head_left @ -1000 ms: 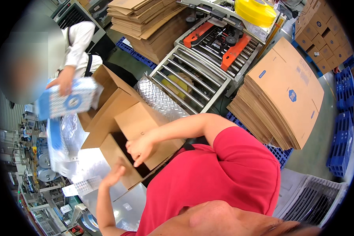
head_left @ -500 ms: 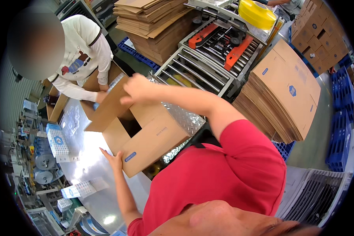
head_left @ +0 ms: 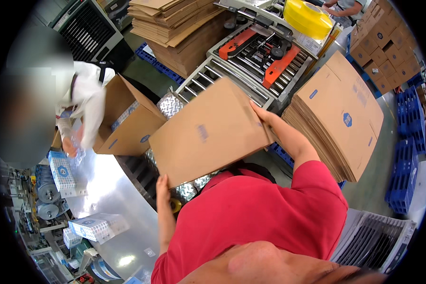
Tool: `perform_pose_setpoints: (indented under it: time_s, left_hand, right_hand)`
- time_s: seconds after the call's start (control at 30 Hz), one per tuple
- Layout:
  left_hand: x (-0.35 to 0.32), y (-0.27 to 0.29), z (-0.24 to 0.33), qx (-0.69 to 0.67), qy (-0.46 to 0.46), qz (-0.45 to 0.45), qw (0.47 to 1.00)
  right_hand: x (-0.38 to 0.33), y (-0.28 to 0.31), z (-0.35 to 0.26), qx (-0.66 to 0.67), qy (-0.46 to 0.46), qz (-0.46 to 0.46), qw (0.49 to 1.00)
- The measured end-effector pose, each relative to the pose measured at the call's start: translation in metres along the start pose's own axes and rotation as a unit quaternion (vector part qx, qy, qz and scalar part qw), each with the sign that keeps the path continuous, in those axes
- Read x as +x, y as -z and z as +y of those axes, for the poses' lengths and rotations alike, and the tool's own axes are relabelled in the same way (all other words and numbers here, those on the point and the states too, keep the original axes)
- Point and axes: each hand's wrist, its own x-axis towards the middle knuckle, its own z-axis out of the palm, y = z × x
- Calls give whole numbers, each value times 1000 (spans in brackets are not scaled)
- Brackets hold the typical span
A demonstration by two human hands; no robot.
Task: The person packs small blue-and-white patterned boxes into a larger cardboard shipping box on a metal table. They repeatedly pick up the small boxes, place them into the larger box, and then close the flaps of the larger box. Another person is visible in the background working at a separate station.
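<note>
A brown cardboard box (head_left: 208, 132) is held up in front of me, its broad side facing the camera. My left hand (head_left: 163, 184) grips its lower left corner. My right hand (head_left: 259, 115) holds its upper right edge. Behind the box lies a roller conveyor (head_left: 208, 75) that leads to a taping machine with orange parts (head_left: 265, 57). My red shirt fills the lower middle of the picture.
A person in white (head_left: 83, 102) bends over an open cardboard box (head_left: 128, 118) on the steel table (head_left: 109, 199). Blue-and-white packets (head_left: 61, 170) lie at the left. Flat cartons (head_left: 341, 113) are stacked at the right, more flat cartons (head_left: 180, 23) behind. Blue pallets (head_left: 407, 156) stand far right.
I have lifted the box off the table and turned it so its closed side faces me. My right hand moved to its upper right edge. The other person bent toward the table.
</note>
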Motion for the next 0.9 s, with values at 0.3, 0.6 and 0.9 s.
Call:
perform_pose_setpoints:
  time_s: [0.3, 0.6, 0.9]
  left_hand:
    - [-103, -218, 210, 103, -109, -207, 967]
    - [-76, -173, 214, 687, -322, 59, 649]
    - [-2, -19, -6, 488, 20, 59, 871]
  right_hand:
    - [-1, -107, -26, -10, 162, -136, 977]
    - [-22, -150, -66, -364, 431, 20, 826]
    - [-27, -178, -64, -358, 408, 44, 839]
